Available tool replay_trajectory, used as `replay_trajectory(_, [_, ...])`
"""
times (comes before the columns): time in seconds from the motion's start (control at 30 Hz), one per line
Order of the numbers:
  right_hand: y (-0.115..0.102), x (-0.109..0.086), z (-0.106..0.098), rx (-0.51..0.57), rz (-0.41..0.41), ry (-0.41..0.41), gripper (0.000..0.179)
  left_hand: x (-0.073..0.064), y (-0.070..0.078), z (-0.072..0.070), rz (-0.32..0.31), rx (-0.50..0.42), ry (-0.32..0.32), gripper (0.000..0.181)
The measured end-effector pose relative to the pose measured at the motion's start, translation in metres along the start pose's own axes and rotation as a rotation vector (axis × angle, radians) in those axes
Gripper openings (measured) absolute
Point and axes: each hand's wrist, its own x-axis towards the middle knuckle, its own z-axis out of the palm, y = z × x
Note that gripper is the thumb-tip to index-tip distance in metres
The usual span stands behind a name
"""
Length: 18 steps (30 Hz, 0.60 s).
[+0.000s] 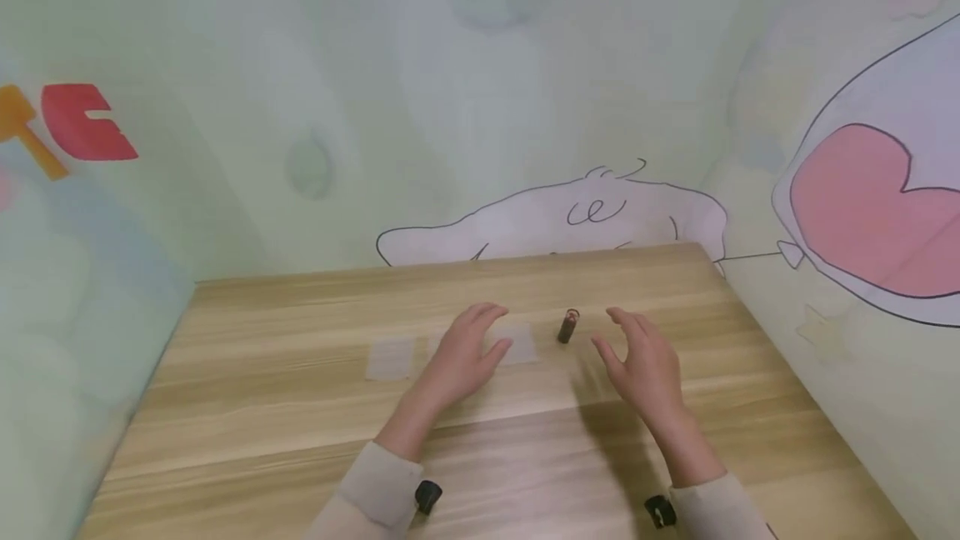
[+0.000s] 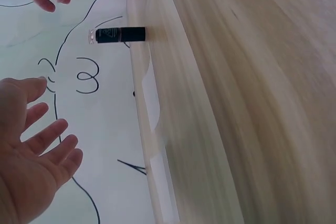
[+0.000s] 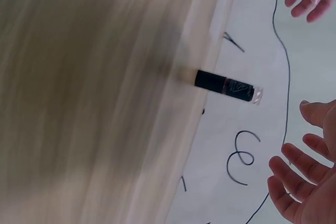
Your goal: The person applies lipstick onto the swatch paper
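A small black tube with a clear, reddish-marked top stands upright on the wooden table. Both wrist views show it too, as a dark tube in the left one and the same tube in the right one. To its left hovers my left hand, fingers spread and relaxed, holding nothing. On the other side is my right hand, its palm facing the tube and its fingers loosely bent around nothing. Neither hand touches the tube. Thin white paper pieces lie left of the tube, some partly behind my left hand.
The table's back edge meets a wall painted with cartoon line drawings. More painted wall closes in at left and right, with a pink heart on the right. A black wrist device sits at my left cuff and another device at my right.
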Motion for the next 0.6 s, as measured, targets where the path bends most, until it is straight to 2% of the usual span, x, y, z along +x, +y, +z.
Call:
replay_trajectory(0.13, [0.011, -0.002, 0.0, -0.014, 0.05, -0.042, 0.048, 0.011, 0.004, 0.011, 0.026, -0.018, -0.025, 0.045])
replay_trajectory(0.23, [0.016, -0.001, -0.001, -0.02, 0.083, -0.072, 0.048, 0.019, 0.006, 0.02, 0.021, -0.041, -0.053, 0.047])
replay_trajectory(0.6, [0.022, 0.01, 0.008, 0.007, 0.107, -0.173, 0.047, 0.05, 0.011, 0.051, -0.002, -0.083, -0.12, 0.049])
